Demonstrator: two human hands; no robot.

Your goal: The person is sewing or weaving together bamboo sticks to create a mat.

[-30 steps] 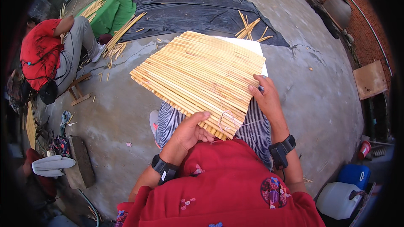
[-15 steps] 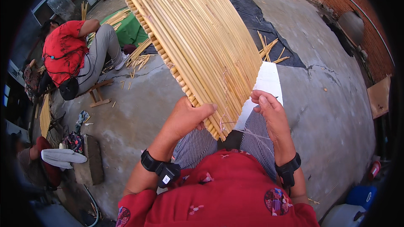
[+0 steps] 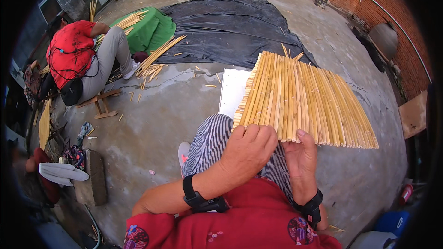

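A mat of pale yellow reed stalks [image 3: 300, 101], bound side by side with thin thread, slants out over my lap to the right. At its near left corner my left hand [image 3: 249, 150] is closed, knuckles up, and its fingertips are hidden. My right hand [image 3: 301, 159] grips the near edge beside it, thumb on the stalk ends and fingers underneath. Faint pale thread hangs below the mat between my hands. A white board [image 3: 234, 90] lies partly under the mat's left side, beyond my striped knee.
At left a person in a red top [image 3: 71, 46] sits on a low wooden stool [image 3: 106, 106], near loose stalks [image 3: 154, 62] and a green cloth [image 3: 152, 30]. A black sheet [image 3: 221, 27] covers ground ahead. A concrete block [image 3: 94, 180] with a grey cloth [image 3: 62, 173] stands at lower left.
The mat has swung from upright at centre-left down to the right. My left hand has moved right along with it, and my right hand has taken hold of its near edge.
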